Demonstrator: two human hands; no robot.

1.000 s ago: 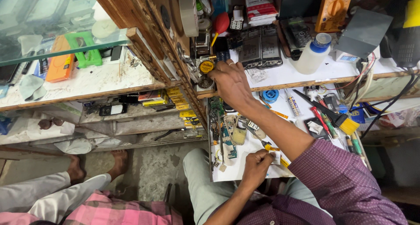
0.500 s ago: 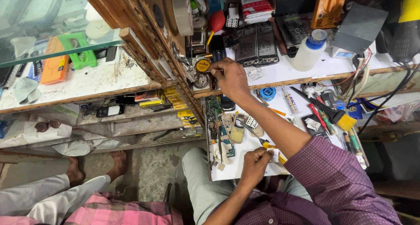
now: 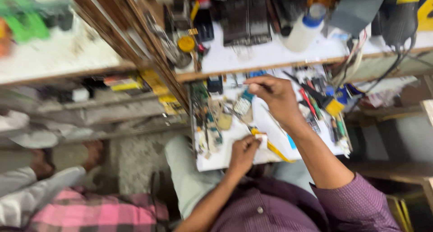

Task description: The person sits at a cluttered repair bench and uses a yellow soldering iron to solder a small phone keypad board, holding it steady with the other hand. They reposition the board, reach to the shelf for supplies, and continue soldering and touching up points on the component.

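Head view: right hand [image 3: 276,96] above crowded white tray [image 3: 234,160].

Purple checked shirt [image 3: 288,209], buttoned, sleeves rolled; pale grey-green trousers [image 3: 185,178].

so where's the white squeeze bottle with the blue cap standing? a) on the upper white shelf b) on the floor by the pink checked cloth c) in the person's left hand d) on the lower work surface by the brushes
a: the white squeeze bottle with the blue cap stands on the upper white shelf, above the lower work surface, and neither hand touches it.
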